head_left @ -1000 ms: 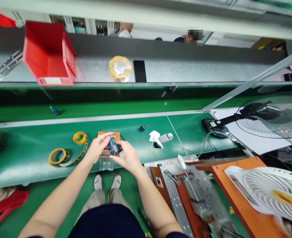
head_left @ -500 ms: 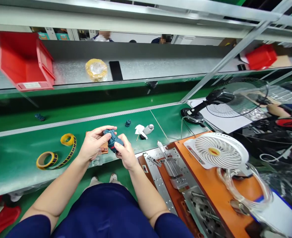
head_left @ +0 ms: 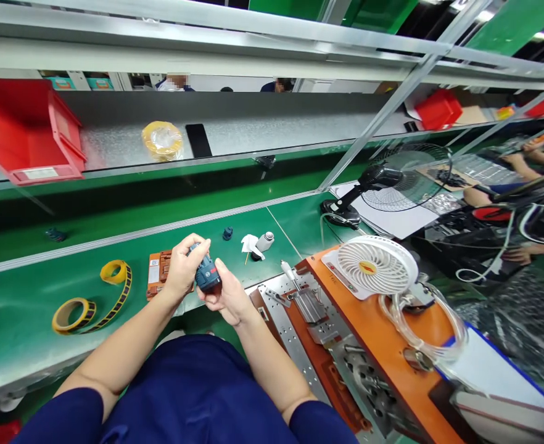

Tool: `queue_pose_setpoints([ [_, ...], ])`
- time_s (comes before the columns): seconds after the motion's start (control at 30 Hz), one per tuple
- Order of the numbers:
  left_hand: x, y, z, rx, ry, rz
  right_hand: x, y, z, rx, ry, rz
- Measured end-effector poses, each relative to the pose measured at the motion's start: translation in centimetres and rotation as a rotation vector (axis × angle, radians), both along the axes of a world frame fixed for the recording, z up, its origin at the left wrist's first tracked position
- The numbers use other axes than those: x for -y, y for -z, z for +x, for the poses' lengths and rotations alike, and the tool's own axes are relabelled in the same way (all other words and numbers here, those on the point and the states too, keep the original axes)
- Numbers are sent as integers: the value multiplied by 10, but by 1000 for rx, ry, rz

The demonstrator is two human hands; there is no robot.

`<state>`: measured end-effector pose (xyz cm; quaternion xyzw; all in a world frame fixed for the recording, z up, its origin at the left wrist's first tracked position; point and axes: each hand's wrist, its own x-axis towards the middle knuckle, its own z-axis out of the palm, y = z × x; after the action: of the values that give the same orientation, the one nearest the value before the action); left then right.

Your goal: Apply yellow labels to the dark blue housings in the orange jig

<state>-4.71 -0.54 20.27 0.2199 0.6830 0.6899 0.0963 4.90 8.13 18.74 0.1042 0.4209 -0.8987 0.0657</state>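
A dark blue plastic power-tool part with a red patch and white lettering (head_left: 207, 275) is held between both hands above the bench's front edge. My left hand (head_left: 184, 265) grips its upper left end, the thumb lying across the top. Wrapped around its lower right side is my right hand (head_left: 226, 293), thumb along the edge. The fingers hide some of the part. Beyond my hands, a small dark blue piece (head_left: 227, 233) stands on the green bench (head_left: 161, 348). Partly behind my left forearm lies an orange-brown fixture block (head_left: 155, 273).
Left of my arms lie a roll of yellow label tape (head_left: 74, 316) and its loose strip. A white bottle (head_left: 265, 241) with tissue stands ahead. To the right are a metal jig (head_left: 311, 305), a white fan (head_left: 377, 265) and a black fan (head_left: 376, 177). Co-workers are at the far right.
The blue part has turned in my hands, so its red patch and lettering now face up. My view has shifted slightly right, showing more of the orange-brown block beside my left hand.
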Motion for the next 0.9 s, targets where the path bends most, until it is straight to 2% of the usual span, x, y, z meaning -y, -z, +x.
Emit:
queue_pose_setpoints([
  [0.13,-1,-8,-12,-70,3,-187,3,2,-1,-25,113,332],
  [0.3,6,-17,-28,-238,-35,-345,11,-3,-12,-102,207,860],
  [0.4,12,-17,-38,-288,-43,-374,20,-9,-22,-94,269,1049],
  [0.53,24,-16,-55,-270,6,-291,34,-14,-34,-52,282,1057],
  [0.7,41,-16,-77,-162,69,-113,52,-11,-46,-128,261,761],
  [0.8,49,-10,-87,-41,167,14,62,-10,-52,-165,358,665],
  [0.9,58,-2,-91,165,300,183,70,-12,-56,-158,477,692],
])
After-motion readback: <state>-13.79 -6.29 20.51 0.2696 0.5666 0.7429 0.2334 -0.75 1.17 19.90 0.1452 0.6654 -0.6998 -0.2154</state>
